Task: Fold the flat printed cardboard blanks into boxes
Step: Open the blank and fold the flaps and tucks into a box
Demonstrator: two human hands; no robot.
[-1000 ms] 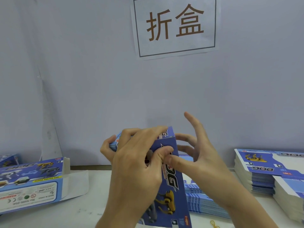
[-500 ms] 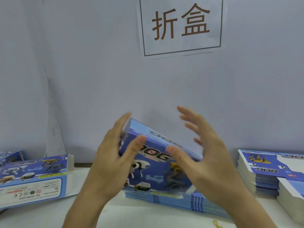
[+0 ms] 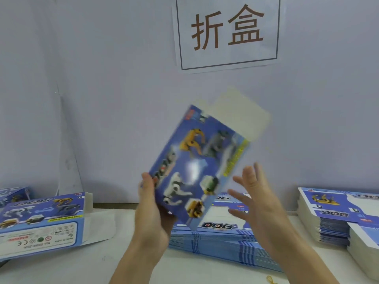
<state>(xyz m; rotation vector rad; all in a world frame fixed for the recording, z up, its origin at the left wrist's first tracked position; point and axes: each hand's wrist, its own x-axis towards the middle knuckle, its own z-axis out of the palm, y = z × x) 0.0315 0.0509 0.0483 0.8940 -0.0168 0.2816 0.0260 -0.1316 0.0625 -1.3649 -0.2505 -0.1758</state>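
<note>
I see left hand (image 3: pixel 150 210) gripping tilted box (image 3: pixel 196 167) above blank stack (image 3: pixel 221 240); right hand (image 3: pixel 260 203) beside box, fingers spread, holding nothing.

Three folded boxes: one held box (image 3: pixel 196 167) center, two on left surface, near box (image 3: pixel 41 224) and far box (image 3: pixel 14 194). Two blank stacks: center stack (image 3: pixel 221 240), right stack (image 3: pixel 336 216). Two hands. One wall sign (image 3: pixel 227 31).

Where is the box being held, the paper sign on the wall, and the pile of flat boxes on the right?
held box (image 3: pixel 196 171): head view, printed front face.
paper sign (image 3: pixel 226 32): head view, its middle.
right pile (image 3: pixel 328 224): head view, stacked edges.
</note>
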